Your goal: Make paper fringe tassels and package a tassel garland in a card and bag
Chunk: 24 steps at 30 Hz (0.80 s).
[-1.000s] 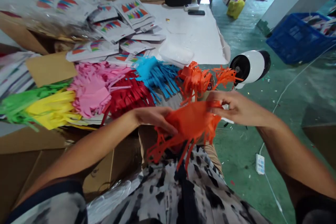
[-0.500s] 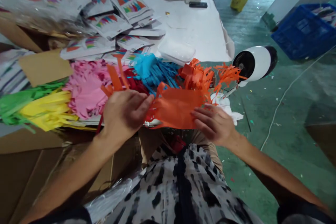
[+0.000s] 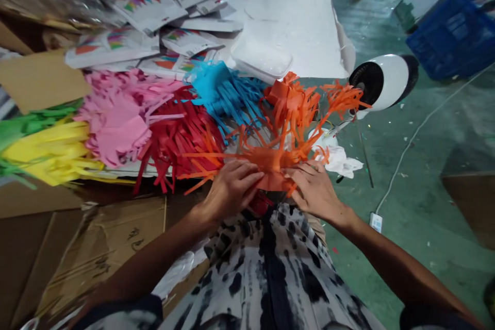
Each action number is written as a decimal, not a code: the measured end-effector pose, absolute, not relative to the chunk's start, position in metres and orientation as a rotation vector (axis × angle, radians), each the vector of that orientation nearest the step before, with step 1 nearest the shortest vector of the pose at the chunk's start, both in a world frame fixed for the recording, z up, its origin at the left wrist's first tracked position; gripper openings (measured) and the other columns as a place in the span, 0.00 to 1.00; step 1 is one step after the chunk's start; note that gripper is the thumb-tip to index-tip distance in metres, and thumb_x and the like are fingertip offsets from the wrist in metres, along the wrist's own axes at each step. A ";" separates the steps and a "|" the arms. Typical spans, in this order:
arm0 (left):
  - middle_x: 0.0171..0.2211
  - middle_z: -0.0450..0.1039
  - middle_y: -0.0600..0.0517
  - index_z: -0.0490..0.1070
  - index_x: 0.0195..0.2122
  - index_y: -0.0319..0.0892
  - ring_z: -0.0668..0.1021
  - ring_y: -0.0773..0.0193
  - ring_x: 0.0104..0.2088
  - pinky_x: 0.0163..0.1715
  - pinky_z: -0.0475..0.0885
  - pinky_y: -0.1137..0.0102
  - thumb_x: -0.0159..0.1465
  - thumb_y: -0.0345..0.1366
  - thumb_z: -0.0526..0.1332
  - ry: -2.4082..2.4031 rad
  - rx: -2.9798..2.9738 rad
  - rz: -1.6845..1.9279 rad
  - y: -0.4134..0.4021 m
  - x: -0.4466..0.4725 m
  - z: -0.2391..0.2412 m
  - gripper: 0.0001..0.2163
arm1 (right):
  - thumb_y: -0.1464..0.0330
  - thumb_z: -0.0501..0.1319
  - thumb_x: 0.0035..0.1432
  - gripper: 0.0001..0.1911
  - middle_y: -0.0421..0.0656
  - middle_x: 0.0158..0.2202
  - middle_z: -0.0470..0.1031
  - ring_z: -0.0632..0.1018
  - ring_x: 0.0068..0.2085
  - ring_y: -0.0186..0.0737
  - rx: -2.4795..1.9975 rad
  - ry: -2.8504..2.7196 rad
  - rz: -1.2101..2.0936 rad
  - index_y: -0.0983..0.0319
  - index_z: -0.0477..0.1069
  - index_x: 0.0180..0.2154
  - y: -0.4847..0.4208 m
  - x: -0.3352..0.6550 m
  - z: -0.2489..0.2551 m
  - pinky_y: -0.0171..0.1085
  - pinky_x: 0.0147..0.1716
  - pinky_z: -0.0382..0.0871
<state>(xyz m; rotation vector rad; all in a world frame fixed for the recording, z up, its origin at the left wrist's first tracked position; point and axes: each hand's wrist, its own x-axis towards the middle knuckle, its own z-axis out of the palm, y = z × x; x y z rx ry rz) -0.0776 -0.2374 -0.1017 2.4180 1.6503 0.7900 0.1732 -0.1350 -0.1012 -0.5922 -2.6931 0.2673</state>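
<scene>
Close to my body, an orange fringed paper sheet [image 3: 270, 181] is stretched between my hands, its cut strips pointing away from me. My left hand [image 3: 234, 184] has its fingers closed on the left end of the solid band. At the right end, my right hand [image 3: 315, 188] pinches the same band. Beyond it lies a bunch of orange fringe [image 3: 288, 100], with strips trailing toward the held sheet. Red fringe [image 3: 183, 131] is left of my left hand. Blue fringe [image 3: 220, 90], pink fringe [image 3: 116, 124] and yellow fringe [image 3: 50, 152] lie along the table edge.
Printed packets [image 3: 147, 7] are heaped at the back left of the white table [image 3: 282, 15]. A clear plastic tray [image 3: 263, 56] sits near the blue fringe. On the right stand a white and black fan [image 3: 390, 82] and a blue crate [image 3: 450, 33]. Cardboard [image 3: 116, 252] lies below left.
Both hands have come closer together and nearer my body. The orange sheet, earlier wide and flat, is now gathered narrower with its strips spread over the table edge. The red fringe is uncovered.
</scene>
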 end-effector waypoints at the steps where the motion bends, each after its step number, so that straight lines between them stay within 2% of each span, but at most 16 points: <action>1: 0.49 0.82 0.44 0.79 0.52 0.42 0.81 0.55 0.49 0.51 0.75 0.59 0.70 0.33 0.62 1.656 2.369 0.804 -0.235 -0.081 -0.101 0.11 | 0.67 0.60 0.67 0.14 0.48 0.48 0.85 0.81 0.47 0.48 -0.657 -2.699 0.320 0.61 0.74 0.53 -0.134 0.171 -0.097 0.50 0.53 0.65; 4: 0.45 0.83 0.47 0.80 0.47 0.44 0.82 0.57 0.47 0.49 0.73 0.59 0.72 0.36 0.60 1.666 2.303 0.759 -0.227 -0.089 -0.095 0.09 | 0.63 0.62 0.68 0.12 0.46 0.45 0.85 0.81 0.47 0.49 -0.762 -2.719 0.432 0.59 0.76 0.50 -0.132 0.163 -0.083 0.48 0.49 0.63; 8: 0.38 0.83 0.49 0.79 0.40 0.43 0.82 0.58 0.41 0.43 0.69 0.60 0.75 0.38 0.57 1.668 2.297 0.610 -0.219 -0.090 -0.089 0.12 | 0.68 0.61 0.67 0.06 0.44 0.40 0.85 0.80 0.45 0.48 -0.868 -2.691 0.471 0.59 0.78 0.41 -0.130 0.156 -0.077 0.46 0.47 0.62; 11: 0.39 0.83 0.49 0.78 0.41 0.43 0.81 0.59 0.41 0.42 0.67 0.62 0.74 0.39 0.58 1.682 2.217 0.580 -0.217 -0.091 -0.090 0.11 | 0.69 0.60 0.68 0.08 0.45 0.37 0.84 0.80 0.43 0.48 -0.970 -2.659 0.527 0.59 0.77 0.37 -0.130 0.154 -0.079 0.45 0.44 0.63; 15: 0.41 0.83 0.49 0.78 0.38 0.44 0.81 0.57 0.43 0.43 0.67 0.62 0.73 0.41 0.60 1.844 2.060 0.599 -0.216 -0.094 -0.095 0.10 | 0.64 0.61 0.69 0.08 0.44 0.33 0.82 0.79 0.39 0.50 -1.142 -2.606 0.456 0.59 0.75 0.37 -0.131 0.150 -0.082 0.46 0.47 0.63; 18: 0.35 0.81 0.49 0.78 0.35 0.43 0.79 0.57 0.38 0.40 0.66 0.63 0.74 0.43 0.59 1.939 1.992 0.504 -0.210 -0.095 -0.095 0.13 | 0.60 0.58 0.71 0.12 0.42 0.31 0.80 0.78 0.38 0.49 -1.223 -2.579 0.429 0.58 0.74 0.36 -0.133 0.145 -0.084 0.45 0.47 0.62; 20: 0.30 0.78 0.50 0.77 0.32 0.43 0.78 0.57 0.34 0.37 0.64 0.64 0.74 0.45 0.59 1.991 1.970 0.421 -0.204 -0.095 -0.092 0.16 | 0.61 0.55 0.73 0.15 0.43 0.32 0.81 0.78 0.40 0.49 -1.284 -2.570 0.372 0.58 0.73 0.34 -0.135 0.141 -0.086 0.45 0.48 0.61; 24: 0.27 0.77 0.51 0.75 0.29 0.43 0.77 0.59 0.30 0.33 0.61 0.65 0.72 0.47 0.61 2.039 1.917 0.281 -0.194 -0.091 -0.085 0.17 | 0.61 0.54 0.73 0.15 0.44 0.33 0.82 0.77 0.41 0.51 -1.385 -2.589 0.215 0.58 0.71 0.34 -0.137 0.132 -0.092 0.49 0.52 0.59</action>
